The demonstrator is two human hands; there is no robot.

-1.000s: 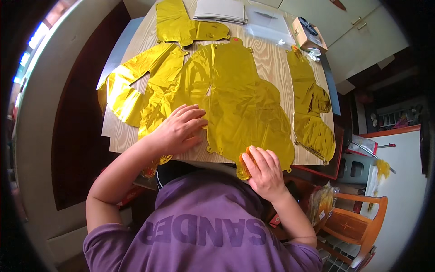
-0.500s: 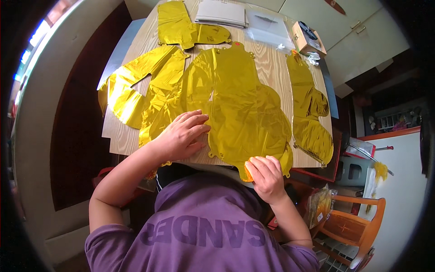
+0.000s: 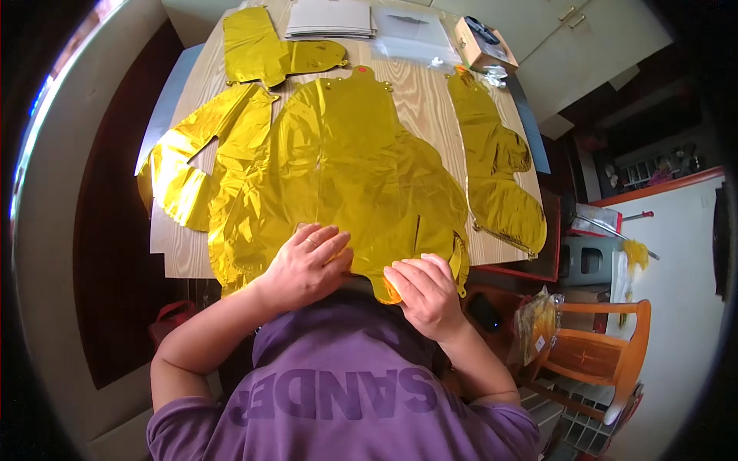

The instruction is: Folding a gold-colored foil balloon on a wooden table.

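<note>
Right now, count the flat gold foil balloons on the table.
4: a large one in the middle under both hands, one overlapping it at the left edge, one at the far left, one along the right edge. Overlaps may hide more.

Light wooden table [image 3: 192,257], dark floor [image 3: 115,230], pale cabinets [image 3: 584,46], orange wooden chair [image 3: 600,353], white wall [image 3: 676,253]

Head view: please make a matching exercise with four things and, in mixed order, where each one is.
Things:
1. left hand
2. right hand
3. small cardboard box
4. wooden chair

Places:
A. far right corner of the table
B. on the floor, right of the table
C. flat on the large gold foil balloon
D. at the balloon's near edge, on its orange tab

Pairs: 1-C, 2-D, 3-A, 4-B
</note>
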